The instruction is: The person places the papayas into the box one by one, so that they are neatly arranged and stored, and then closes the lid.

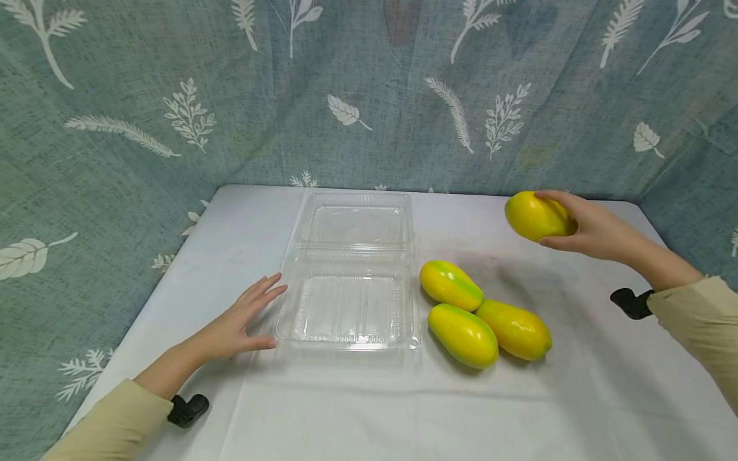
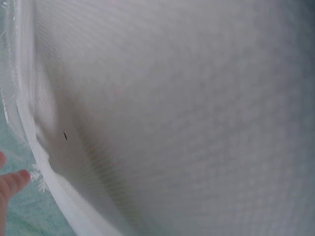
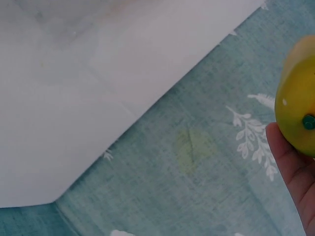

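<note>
My right hand grips a yellow papaya above the far right of the table, thumb and fingers round its sides. In the right wrist view this papaya shows a small green stem end. Three more yellow-green papayas lie together right of the box: one behind, one in front and one at the right. A clear plastic clamshell box lies unfolded with its lid laid back. My left hand has its fingers spread at the box's left edge, holding nothing.
White cloth covers the table. A green leaf-patterned curtain hangs behind its back edge and along the sides. Dark wrist-worn pieces show at the left sleeve and the right sleeve.
</note>
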The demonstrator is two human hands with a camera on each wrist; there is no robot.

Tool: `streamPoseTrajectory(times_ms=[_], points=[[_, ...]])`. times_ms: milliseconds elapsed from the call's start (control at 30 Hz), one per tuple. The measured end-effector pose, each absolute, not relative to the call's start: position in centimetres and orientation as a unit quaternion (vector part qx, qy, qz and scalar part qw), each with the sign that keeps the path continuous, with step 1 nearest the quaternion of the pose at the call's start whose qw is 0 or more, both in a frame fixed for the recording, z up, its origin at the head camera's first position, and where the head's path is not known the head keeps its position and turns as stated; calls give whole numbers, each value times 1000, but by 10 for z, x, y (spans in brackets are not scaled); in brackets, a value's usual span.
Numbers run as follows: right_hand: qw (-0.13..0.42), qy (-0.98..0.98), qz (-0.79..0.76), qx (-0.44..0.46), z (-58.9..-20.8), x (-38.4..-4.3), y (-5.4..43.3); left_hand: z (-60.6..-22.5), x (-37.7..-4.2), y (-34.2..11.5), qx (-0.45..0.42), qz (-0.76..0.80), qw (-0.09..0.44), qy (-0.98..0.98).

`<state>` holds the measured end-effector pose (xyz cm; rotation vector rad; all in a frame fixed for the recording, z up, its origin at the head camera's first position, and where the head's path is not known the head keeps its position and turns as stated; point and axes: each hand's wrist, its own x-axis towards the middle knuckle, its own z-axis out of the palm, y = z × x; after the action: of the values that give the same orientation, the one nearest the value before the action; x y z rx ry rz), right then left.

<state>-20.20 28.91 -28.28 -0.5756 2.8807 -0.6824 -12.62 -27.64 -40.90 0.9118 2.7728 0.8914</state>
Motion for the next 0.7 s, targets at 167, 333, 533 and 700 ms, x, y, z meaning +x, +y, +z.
streamPoseTrajectory(times_ms=[167,333,533,700], points=[[49,956,-210,-200,-273,-204,287,-410,-126,-277,302,296,46,905],[48,960,-191,-197,-262,-205,285,-411,-127,-277,302,298,47,904],[51,962,-183,-196,-253,-206,283,-411,-127,-277,304,297,48,904],[46,962,-174,-205,-244,-208,280,-411,-127,-277,303,297,49,904]])
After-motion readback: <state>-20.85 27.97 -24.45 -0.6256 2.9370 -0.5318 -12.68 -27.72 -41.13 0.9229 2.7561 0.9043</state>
